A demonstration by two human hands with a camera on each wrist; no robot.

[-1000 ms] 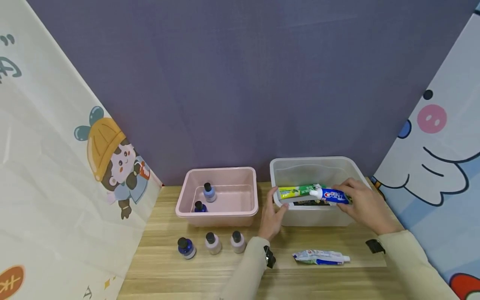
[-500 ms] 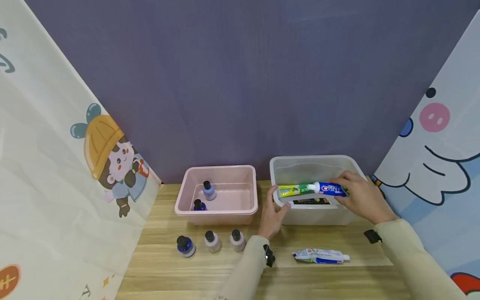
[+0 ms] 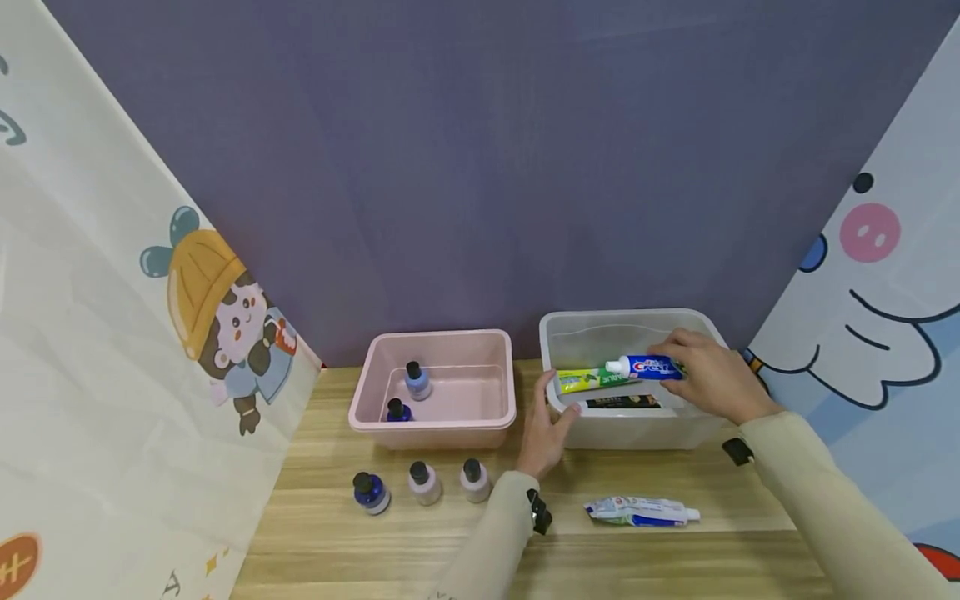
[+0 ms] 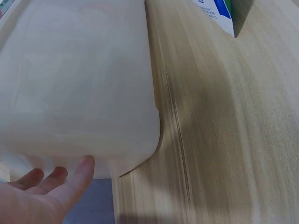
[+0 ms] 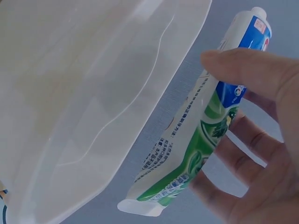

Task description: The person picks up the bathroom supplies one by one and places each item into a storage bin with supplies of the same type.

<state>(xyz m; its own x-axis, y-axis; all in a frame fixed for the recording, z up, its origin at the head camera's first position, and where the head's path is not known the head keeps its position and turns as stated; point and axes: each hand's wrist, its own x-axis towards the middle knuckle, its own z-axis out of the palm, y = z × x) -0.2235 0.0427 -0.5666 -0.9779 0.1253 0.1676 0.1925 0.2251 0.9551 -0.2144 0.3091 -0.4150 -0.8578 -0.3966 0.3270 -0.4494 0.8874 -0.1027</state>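
My right hand (image 3: pixel 712 377) holds a blue, white and green toothpaste tube (image 3: pixel 651 367) over the white plastic bin (image 3: pixel 637 433), its white cap pointing left. In the right wrist view the thumb lies across the tube (image 5: pixel 187 144) and the fingers are behind it. My left hand (image 3: pixel 543 433) grips the bin's near left corner, thumb at the front rim and fingers along the left side; its fingertips touch the wall in the left wrist view. Inside the bin lie a yellow-green toothpaste tube (image 3: pixel 588 381) and a black one (image 3: pixel 622 402).
Left of the bin stands a pink bin (image 3: pixel 480 392) holding two small bottles. In front of it are a dark blue bottle (image 3: pixel 372 493) and two pale pink bottles with black caps. Another toothpaste tube (image 3: pixel 641 512) lies on the wooden table before the white bin.
My right hand has moved the tube slightly left and farther back over the bin, showing more of the black tube below. My left hand stays at the bin's corner.
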